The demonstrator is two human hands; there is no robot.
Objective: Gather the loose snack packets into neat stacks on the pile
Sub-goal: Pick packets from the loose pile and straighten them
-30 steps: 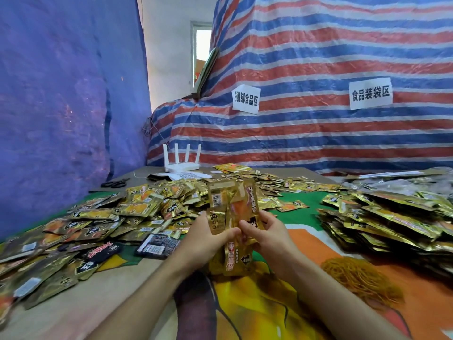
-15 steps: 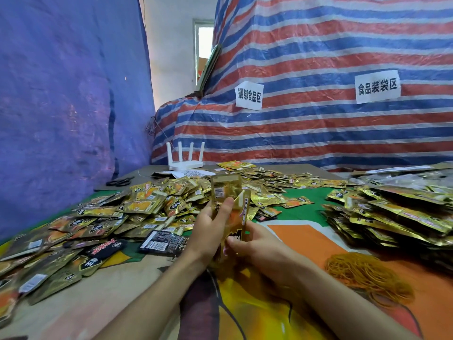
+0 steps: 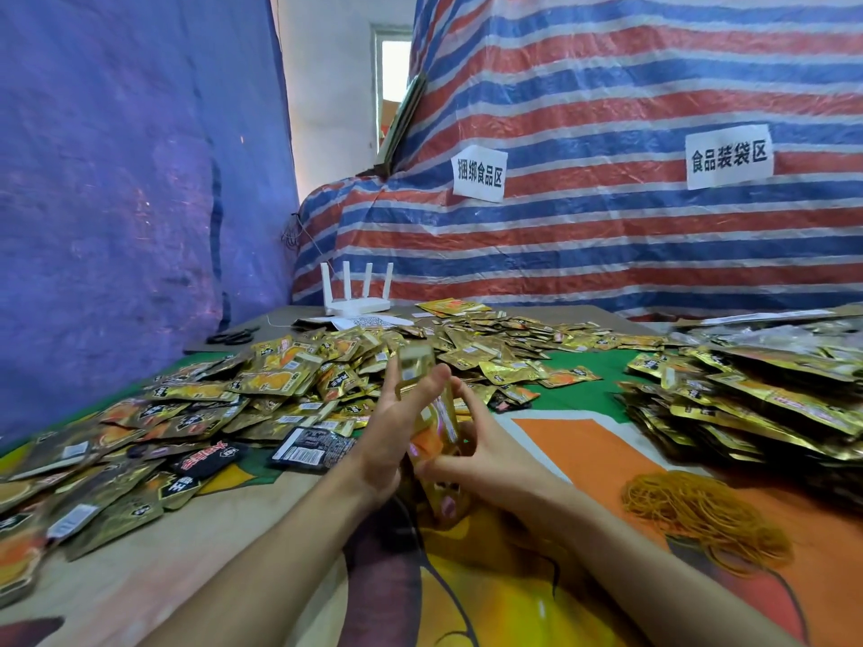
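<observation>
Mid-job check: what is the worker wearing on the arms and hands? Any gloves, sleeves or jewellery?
Nothing that shows. The left hand and right hand are ungloved, with no rings or watch visible. The left forearm and right forearm are bare, with no sleeve in view.

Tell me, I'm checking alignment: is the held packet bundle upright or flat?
Upright: the packet bundle stands on end between the left hand and the right hand.

Loose packets [image 3: 261, 389] lie left, stacked packets [image 3: 770, 403] right, rubber bands [image 3: 700, 516] before these, router [image 3: 357, 305] behind.
</observation>
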